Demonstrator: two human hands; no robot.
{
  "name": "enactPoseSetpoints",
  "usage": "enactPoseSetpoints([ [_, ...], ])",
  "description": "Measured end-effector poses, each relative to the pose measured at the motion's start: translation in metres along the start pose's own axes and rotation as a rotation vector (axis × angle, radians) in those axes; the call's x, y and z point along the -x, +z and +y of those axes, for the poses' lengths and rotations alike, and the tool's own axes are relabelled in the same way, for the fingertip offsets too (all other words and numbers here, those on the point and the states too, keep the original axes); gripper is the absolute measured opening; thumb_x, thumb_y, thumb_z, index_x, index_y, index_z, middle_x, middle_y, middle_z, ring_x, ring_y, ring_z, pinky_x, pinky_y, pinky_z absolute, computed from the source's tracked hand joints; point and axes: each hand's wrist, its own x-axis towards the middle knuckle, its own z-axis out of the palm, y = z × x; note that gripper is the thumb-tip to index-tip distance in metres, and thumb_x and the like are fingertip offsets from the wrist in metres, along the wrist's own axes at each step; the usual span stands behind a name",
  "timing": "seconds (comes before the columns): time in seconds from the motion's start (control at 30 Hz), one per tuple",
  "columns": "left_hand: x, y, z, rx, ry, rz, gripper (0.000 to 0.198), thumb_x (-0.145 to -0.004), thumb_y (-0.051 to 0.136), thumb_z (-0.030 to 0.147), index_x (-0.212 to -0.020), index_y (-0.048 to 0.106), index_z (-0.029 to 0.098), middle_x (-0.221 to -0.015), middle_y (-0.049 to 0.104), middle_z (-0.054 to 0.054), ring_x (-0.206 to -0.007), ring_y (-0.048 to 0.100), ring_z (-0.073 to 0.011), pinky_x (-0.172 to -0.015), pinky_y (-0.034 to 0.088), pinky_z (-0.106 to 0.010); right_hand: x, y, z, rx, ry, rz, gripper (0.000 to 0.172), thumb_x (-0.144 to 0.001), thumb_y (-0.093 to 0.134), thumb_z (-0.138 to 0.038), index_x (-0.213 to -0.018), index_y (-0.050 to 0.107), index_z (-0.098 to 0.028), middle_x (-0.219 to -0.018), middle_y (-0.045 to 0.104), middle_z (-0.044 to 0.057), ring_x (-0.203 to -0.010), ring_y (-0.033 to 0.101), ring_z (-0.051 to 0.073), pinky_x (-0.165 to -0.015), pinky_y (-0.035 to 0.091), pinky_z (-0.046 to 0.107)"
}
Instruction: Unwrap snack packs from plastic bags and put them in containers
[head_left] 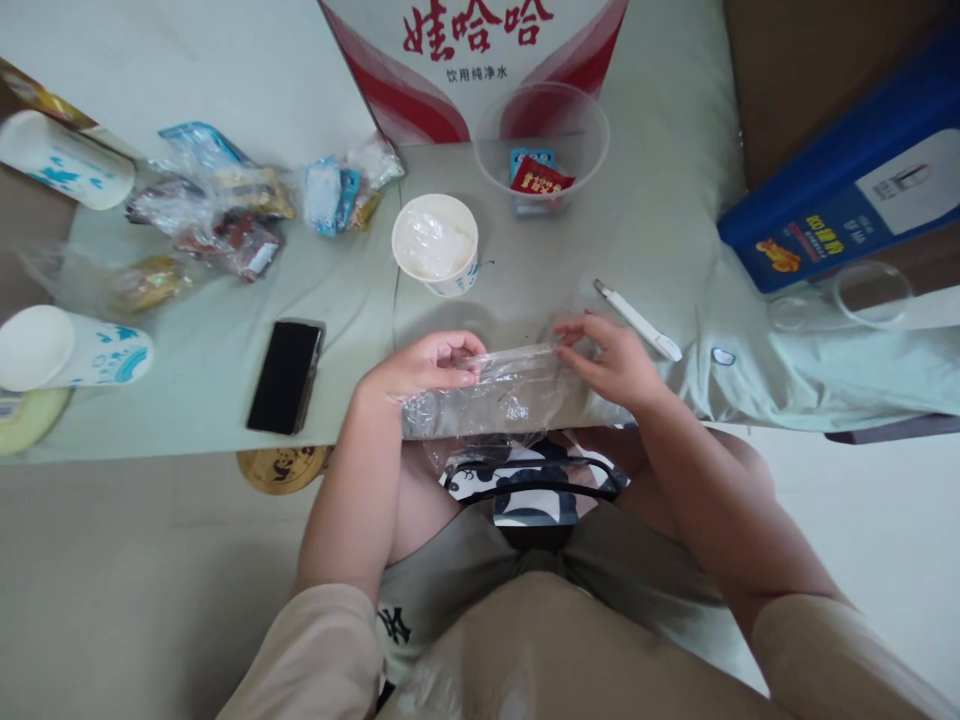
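A clear plastic bag [517,385] stretches between my two hands at the front edge of the table. My left hand [424,368] pinches its left end, fingers curled. At the other end, my right hand [604,360] has its thumb and fingers closed on the bag's top edge. The bag's lower part hangs over the table edge toward my lap. Just beyond my hands stands a white paper cup [435,240] with clear film inside. A white utility knife [639,322] lies close to my right hand.
A clear plastic bowl [592,165] with small packets stands before a red-and-white box [480,60]. At left are wrapped snacks [225,205], a phone [286,376] and stacked paper cups [75,348]. A blue box [847,170] and a clear cup [874,297] are at right.
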Motion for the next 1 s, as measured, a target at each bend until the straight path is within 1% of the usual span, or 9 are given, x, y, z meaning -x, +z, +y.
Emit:
enactPoseSetpoints([
  [0.1,0.001,-0.004,-0.001,-0.002,-0.043,-0.018,0.041,-0.064,0.089,0.028,-0.094,0.062,0.018,-0.079,0.068,0.000,-0.072,0.065,-0.0122,-0.055,0.043,-0.018,-0.002,-0.004,0.004,-0.149,0.083,0.198,0.020,-0.093,0.064,-0.042,-0.090,0.069,-0.023,-0.077,0.071,0.002,-0.075,0.071,0.021,-0.078,0.060,0.039],
  [0.23,0.003,-0.007,-0.004,-0.037,-0.091,-0.061,0.040,-0.065,0.089,0.027,-0.092,0.062,0.018,-0.077,0.065,0.002,-0.070,0.064,-0.0115,-0.058,0.050,-0.021,-0.002,-0.014,0.017,-0.300,0.163,0.355,0.032,-0.097,0.064,-0.056,-0.095,0.066,-0.025,-0.061,0.054,-0.004,-0.051,0.053,0.013,-0.057,0.051,0.029],
  [0.3,0.003,-0.006,-0.006,-0.032,-0.057,-0.037,0.037,-0.067,0.088,0.027,-0.091,0.062,0.017,-0.074,0.064,0.003,-0.064,0.060,-0.0094,-0.057,0.050,-0.021,-0.001,-0.017,0.022,-0.291,0.110,0.305,0.041,-0.095,0.064,-0.065,-0.106,0.067,-0.025,-0.070,0.061,-0.002,-0.060,0.060,0.016,-0.066,0.057,0.033],
  [0.4,0.001,-0.006,-0.006,0.007,0.006,0.015,0.036,-0.068,0.088,0.028,-0.089,0.062,0.017,-0.073,0.066,0.002,-0.057,0.055,-0.0071,-0.052,0.044,-0.019,-0.001,-0.016,0.022,-0.152,-0.043,0.071,0.056,-0.083,0.076,-0.066,-0.119,0.069,-0.024,-0.113,0.075,0.011,-0.107,0.072,0.030,-0.098,0.058,0.048],
  [0.5,-0.001,-0.007,-0.005,0.027,0.026,0.025,0.037,-0.066,0.090,0.029,-0.087,0.062,0.017,-0.073,0.068,0.001,-0.053,0.053,-0.0058,-0.049,0.041,-0.018,0.000,-0.013,0.016,-0.030,-0.098,-0.053,0.034,-0.083,0.078,-0.055,-0.094,0.073,-0.023,-0.121,0.076,0.013,-0.120,0.069,0.035,-0.110,0.052,0.055],
  [0.63,0.000,-0.012,-0.007,0.088,0.045,0.060,0.043,-0.062,0.093,0.028,-0.091,0.062,0.017,-0.076,0.071,0.000,-0.056,0.059,-0.0081,-0.052,0.046,-0.019,0.000,-0.016,0.008,-0.258,0.114,0.100,0.030,-0.088,0.073,-0.051,-0.081,0.065,-0.023,-0.081,0.076,0.004,-0.077,0.072,0.021,-0.078,0.059,0.038],
  [0.73,0.001,-0.017,-0.011,0.112,0.061,0.077,0.045,-0.062,0.093,0.024,-0.095,0.064,0.018,-0.075,0.071,0.001,-0.062,0.066,-0.0111,-0.058,0.053,-0.022,-0.002,-0.021,0.004,-0.530,0.333,0.191,0.032,-0.083,0.079,-0.051,-0.083,0.061,-0.024,-0.058,0.063,-0.004,-0.045,0.051,0.011,-0.048,0.044,0.026],
  [0.83,0.000,-0.021,-0.014,0.166,0.102,0.162,0.045,-0.063,0.094,0.023,-0.098,0.065,0.018,-0.073,0.070,0.003,-0.063,0.069,-0.0122,-0.063,0.058,-0.024,-0.004,-0.022,0.001,-0.715,0.480,0.254,0.039,-0.073,0.087,-0.048,-0.085,0.058,-0.024,-0.051,0.052,-0.008,-0.038,0.035,0.007,-0.038,0.027,0.021],
  [1.0,0.001,-0.016,-0.016,0.436,0.331,0.415,0.060,-0.070,0.093,0.041,-0.119,0.063,0.026,-0.098,0.078,-0.002,-0.089,0.079,-0.0202,-0.078,0.065,-0.031,-0.010,-0.020,0.008,-0.835,0.467,0.457,0.047,-0.070,0.091,-0.047,-0.090,0.055,-0.026,-0.056,0.043,-0.011,-0.043,0.037,0.006,-0.037,0.026,0.018],
])
